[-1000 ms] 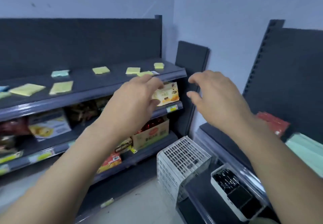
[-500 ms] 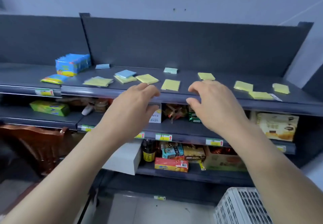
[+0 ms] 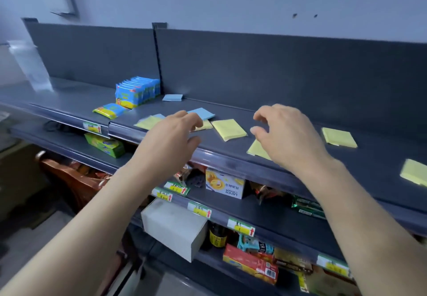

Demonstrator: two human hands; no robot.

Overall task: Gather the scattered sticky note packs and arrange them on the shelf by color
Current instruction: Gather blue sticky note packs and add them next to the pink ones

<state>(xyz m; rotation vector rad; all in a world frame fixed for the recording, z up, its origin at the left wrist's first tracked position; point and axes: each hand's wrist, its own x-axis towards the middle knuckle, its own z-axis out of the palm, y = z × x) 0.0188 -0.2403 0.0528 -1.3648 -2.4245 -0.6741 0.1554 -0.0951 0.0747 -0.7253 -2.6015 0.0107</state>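
My left hand [image 3: 171, 138] and right hand [image 3: 284, 138] hover over the shelf [image 3: 381, 157] front, fingers [image 3: 189, 118] loosely curled and holding nothing. Yellow packs [image 3: 228, 129] and blue packs [image 3: 201, 113] lie flat on the shelf. I judge them light, thin and slick, so I should pinch an edge.

Yellow packs [image 3: 228, 129], blue packs [image 3: 201, 113], grey shelf [image 3: 374, 157]

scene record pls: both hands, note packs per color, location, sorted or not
left hand: over top shelf front edge, holds nothing
right hand: over shelf, holds nothing, fingers loosely curled
yellow packs: at least five, scattered along shelf, one partly hidden by right hand
blue packs: at least two, one by back panel, one partly on a yellow
sorted: no, colors mixed
other: blue-and-yellow packets stacked at left
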